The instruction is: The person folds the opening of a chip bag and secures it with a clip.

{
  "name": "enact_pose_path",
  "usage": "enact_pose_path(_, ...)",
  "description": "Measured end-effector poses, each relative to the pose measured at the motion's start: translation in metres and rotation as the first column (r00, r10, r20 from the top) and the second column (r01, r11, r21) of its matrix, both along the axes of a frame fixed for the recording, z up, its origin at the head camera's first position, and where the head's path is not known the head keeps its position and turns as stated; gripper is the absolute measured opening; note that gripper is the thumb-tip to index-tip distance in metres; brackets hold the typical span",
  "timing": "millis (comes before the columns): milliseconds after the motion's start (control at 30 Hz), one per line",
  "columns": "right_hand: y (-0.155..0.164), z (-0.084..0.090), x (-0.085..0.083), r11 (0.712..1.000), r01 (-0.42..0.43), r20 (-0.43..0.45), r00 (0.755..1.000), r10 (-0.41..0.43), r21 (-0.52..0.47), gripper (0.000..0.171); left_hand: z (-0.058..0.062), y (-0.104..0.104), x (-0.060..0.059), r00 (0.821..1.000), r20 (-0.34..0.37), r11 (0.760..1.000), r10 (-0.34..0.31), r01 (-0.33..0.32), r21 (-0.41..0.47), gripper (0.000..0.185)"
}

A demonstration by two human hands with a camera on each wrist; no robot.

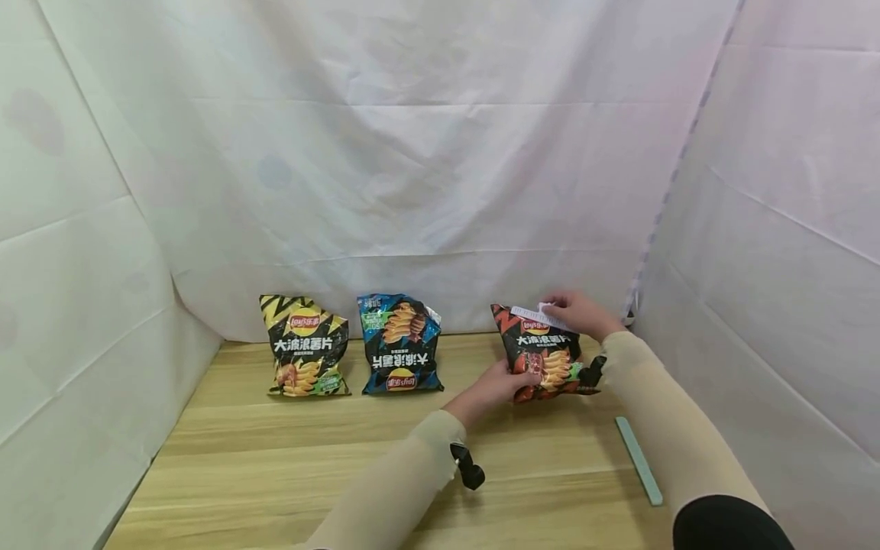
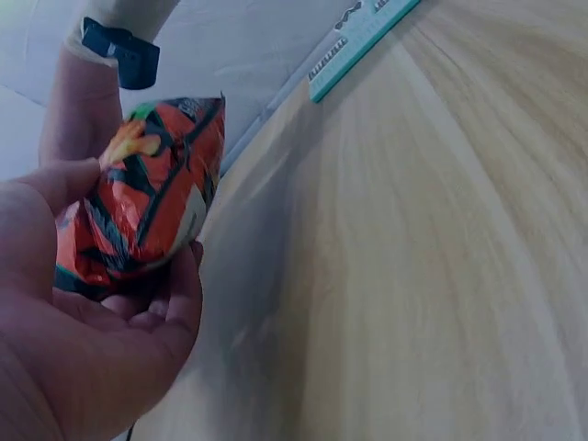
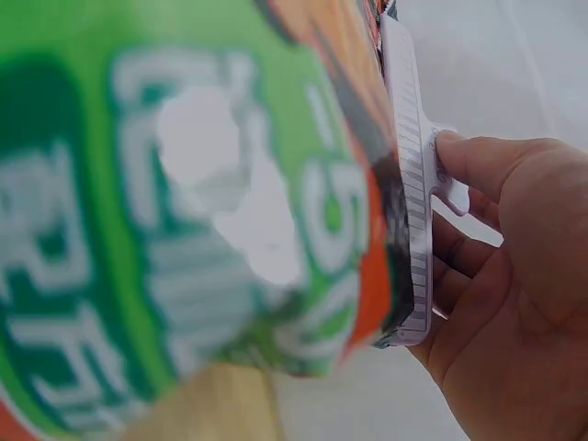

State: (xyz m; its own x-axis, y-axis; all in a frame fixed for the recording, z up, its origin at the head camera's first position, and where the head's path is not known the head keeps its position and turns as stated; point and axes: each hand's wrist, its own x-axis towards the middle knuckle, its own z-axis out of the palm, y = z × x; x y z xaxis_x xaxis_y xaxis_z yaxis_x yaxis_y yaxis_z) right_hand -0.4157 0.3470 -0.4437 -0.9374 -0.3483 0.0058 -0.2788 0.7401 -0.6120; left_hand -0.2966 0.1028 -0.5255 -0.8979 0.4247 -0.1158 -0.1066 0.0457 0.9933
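Observation:
A red-orange chip bag (image 1: 546, 355) stands upright on the wooden table (image 1: 275, 458) at the right. My left hand (image 1: 510, 380) grips its lower left corner; in the left wrist view the chip bag (image 2: 152, 197) rests in the curled fingers of my left hand (image 2: 138, 303). A white sealing clip (image 1: 535, 314) runs along the bag's top edge. My right hand (image 1: 555, 310) pinches the clip's right end. Close up in the right wrist view, the thumb of my right hand (image 3: 459, 175) presses the tab of the white clip (image 3: 411, 184) against the bag (image 3: 202, 211).
A yellow-black chip bag (image 1: 305, 347) and a blue chip bag (image 1: 400, 345), upside down, stand side by side against the white cloth backdrop. A pale green clip bar (image 1: 639, 461) lies on the table at the right, also visible as the green bar (image 2: 363, 41). White cloth walls close in three sides.

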Motion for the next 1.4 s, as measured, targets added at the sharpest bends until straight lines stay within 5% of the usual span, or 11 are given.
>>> enact_pose_path(400, 0.005, -0.048, -0.009, 0.999, 0.015, 0.05, 0.999, -0.017, 0.039, 0.043, -0.01, 0.016, 0.016, 0.992, 0.05, 0.992, 0.118, -0.116, -0.038, 0.042)
enact_pose_path(633, 0.002, -0.054, -0.014, 0.996, -0.008, 0.074, 0.997, 0.001, 0.087, 0.041, -0.003, 0.018, 0.023, 0.982, 0.026, 0.981, 0.186, -0.184, -0.053, 0.046)
enact_pose_path(933, 0.011, -0.072, -0.023, 0.988, -0.052, 0.21, 0.977, 0.021, 0.144, 0.047, -0.012, 0.02, 0.021, 0.971, -0.037, 0.938, 0.237, -0.239, -0.252, 0.053)
enact_pose_path(1100, 0.014, -0.075, -0.022, 0.981, -0.033, 0.221, 0.975, -0.01, 0.191, 0.055, -0.01, 0.021, 0.024, 0.964, -0.024, 0.929, 0.266, -0.263, -0.259, 0.06)
enact_pose_path(1400, 0.01, -0.071, -0.018, 0.972, -0.039, 0.2, 0.98, -0.008, 0.233, 0.043, -0.008, 0.019, 0.025, 0.959, 0.003, 0.923, 0.282, -0.27, -0.273, 0.072)
